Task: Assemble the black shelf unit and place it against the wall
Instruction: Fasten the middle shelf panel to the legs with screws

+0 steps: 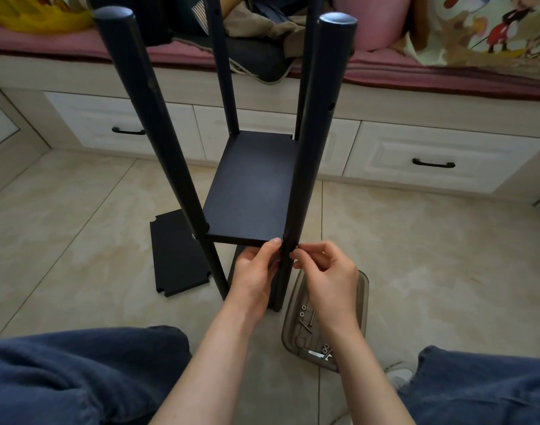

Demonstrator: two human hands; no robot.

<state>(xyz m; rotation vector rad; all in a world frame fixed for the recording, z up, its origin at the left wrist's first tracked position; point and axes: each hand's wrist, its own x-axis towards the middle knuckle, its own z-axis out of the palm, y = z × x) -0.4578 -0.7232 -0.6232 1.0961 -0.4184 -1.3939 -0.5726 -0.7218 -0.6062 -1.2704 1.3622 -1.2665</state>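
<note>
The black shelf unit stands on the tiled floor in front of me, with several round poles rising from it. A black shelf board (253,185) sits between the poles. My left hand (256,271) holds the board's near right corner from below, thumb on its front edge. My right hand (326,271) pinches something small against the near right pole (311,148) at that corner; the small part itself is hidden. The near left pole (158,142) stands apart from both hands.
A loose black shelf board (178,256) lies flat on the floor to the left. A smoky plastic tray (365,289) with screws and washers lies by my right wrist. White drawers (431,161) and a cushioned bench stand behind. My knees frame the bottom.
</note>
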